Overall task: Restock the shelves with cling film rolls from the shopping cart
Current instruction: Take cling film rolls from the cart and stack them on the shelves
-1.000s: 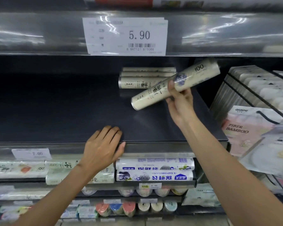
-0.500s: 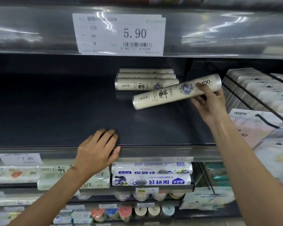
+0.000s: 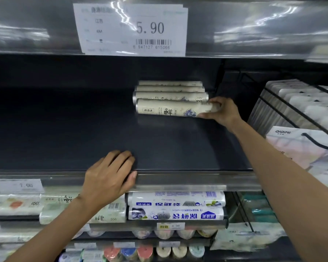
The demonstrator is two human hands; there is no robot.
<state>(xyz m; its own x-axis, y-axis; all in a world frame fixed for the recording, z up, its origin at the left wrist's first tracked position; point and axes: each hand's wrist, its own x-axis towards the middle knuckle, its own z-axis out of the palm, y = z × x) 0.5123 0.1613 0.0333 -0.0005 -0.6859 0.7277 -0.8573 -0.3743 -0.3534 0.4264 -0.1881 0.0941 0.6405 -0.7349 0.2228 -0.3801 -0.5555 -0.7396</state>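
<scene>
— Cling film rolls [image 3: 170,97] on the dark shelf [image 3: 64,129]: how many?
— Four, lying side by side in one row toward the back right, each set crosswise. Three sit behind, and the front roll [image 3: 165,110] touches the third.
— Who has the front roll?
— The right hand [image 3: 224,114]. Its fingers [image 3: 214,101] curl over the roll's right end with the thumb beneath, clamped on it.
— And half a second ago?
— That roll hung tilted in the air before the row. Now it lies level on the shelf, parallel to the others.
— The left hand [image 3: 108,178]?
— Unmoved: fingers together and fairly straight, laid over the shelf's front edge, holding nothing.
— Anything else?
— One price tag [image 3: 133,29] reading 5.90 on the rail above, and two blue-and-white rolls [image 3: 176,207] stacked on the shelf below.
</scene>
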